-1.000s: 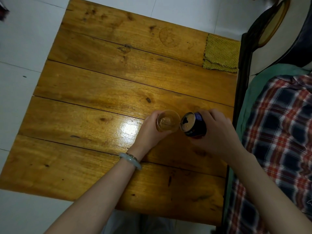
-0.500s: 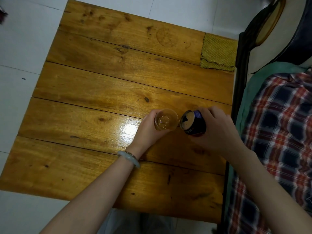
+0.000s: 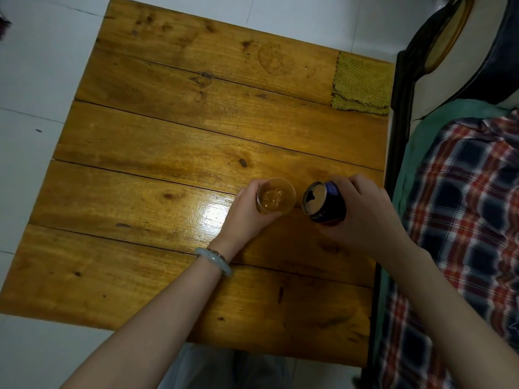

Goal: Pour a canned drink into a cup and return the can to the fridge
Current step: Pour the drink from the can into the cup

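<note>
Wooden plank worktop (image 3: pixel 168 136), glossy, on a white tiled floor (image 3: pixel 33 80); one head view, looking down.

Head view, positions taken from the cup:
- Cup (image 3: pixel 276 195): count 1. Clear, upright on the worktop, mouth up, amber liquid inside.
- Left hand (image 3: pixel 244 217): just left of the cup and on its near side, fingers and thumb curled round the wall, clamped on it. Pale bracelet (image 3: pixel 214 261) on that wrist, count 1, nearer the camera than the cup.
- Can (image 3: pixel 323 203): count 1. Dark blue, just right of the cup, with a narrow gap between its lid and the cup's rim; not touching. It is tilted well over: the long axis runs roughly left to right, lid end toward the cup, base end away from it. The lid faces left and up, with its dark opening at the far side of the lid. No stream of liquid can be made out between can and cup.
- Right hand (image 3: pixel 365 217): right of the cup, past the can, wrapped over the can's body from the right, gripping it. The can lies between this hand and the cup.
- Yellow woven cloth (image 3: pixel 362 84): count 1, flat at the worktop corner, well beyond the cup and to its right.
- Plaid fabric (image 3: pixel 463 206): far right of the cup, off the worktop's edge.
</note>
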### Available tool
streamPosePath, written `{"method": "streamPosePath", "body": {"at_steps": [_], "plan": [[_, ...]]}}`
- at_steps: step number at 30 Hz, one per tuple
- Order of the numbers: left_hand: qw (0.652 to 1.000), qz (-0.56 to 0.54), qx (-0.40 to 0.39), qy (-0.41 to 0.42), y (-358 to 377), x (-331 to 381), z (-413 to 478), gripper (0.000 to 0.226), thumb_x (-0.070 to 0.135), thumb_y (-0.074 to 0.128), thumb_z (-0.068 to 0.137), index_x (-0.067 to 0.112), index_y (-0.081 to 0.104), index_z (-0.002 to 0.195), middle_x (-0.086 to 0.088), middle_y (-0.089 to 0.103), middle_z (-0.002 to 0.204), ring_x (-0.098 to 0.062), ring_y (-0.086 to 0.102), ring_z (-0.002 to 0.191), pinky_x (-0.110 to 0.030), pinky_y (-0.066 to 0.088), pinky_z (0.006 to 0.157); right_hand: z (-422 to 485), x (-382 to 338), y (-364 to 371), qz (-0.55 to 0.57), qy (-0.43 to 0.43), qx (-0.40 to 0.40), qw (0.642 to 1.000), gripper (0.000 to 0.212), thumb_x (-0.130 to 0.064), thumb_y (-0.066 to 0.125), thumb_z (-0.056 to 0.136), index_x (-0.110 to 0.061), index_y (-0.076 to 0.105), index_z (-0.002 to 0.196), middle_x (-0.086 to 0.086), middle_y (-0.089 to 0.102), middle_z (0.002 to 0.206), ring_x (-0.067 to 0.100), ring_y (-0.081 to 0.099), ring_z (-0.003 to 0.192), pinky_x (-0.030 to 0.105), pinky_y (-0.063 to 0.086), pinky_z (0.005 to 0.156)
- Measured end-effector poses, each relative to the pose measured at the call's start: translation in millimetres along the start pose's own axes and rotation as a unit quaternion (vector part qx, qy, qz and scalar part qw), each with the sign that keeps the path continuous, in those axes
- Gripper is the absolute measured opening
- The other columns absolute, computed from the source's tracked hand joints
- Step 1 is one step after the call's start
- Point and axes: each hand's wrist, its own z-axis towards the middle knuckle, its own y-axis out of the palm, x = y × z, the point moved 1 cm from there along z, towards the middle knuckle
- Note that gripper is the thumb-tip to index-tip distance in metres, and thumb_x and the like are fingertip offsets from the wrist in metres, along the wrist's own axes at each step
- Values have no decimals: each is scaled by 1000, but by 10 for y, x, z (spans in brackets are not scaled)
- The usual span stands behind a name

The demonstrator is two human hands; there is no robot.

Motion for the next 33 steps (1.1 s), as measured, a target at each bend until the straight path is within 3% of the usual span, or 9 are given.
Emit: {"method": "streamPosePath", "body": {"at_steps": [6,17,26,33], "plan": [[1000,6,3,-2,2,-5,8,65,37,84,64,30,49,118,8,58,116,-7,53,108,-20,46,85,17,-47,-11,12,-1,4,1000,73,-46,73,61,-16,50,123,7,53,106,22,49,95,34,33,82],[1000,17,2,-4,2,-21,9,64,40,82,64,33,48,117,15,55,113,0,48,104,-3,37,72,69,-76,-20,-3,-3,-1,1000,75,-46,72,60,-15,49,125,7,53,106,24,50,95,34,32,79],[1000,21,4,-12,9,-36,20,64,37,84,64,35,48,116,15,55,111,1,46,102,-1,36,71,83,-86,-36,-11,-6,-10,1000,77,-47,72,61,-16,48,127,7,52,107,24,49,97,34,29,79],[1000,16,-3,-11,5,-26,25,65,42,82,63,31,48,117,7,57,115,-8,50,106,-14,39,75,101,-97,-22,-19,-14,-7,1000,76,-45,72,59,-14,50,124,9,53,103,27,50,94,34,30,77]]}}
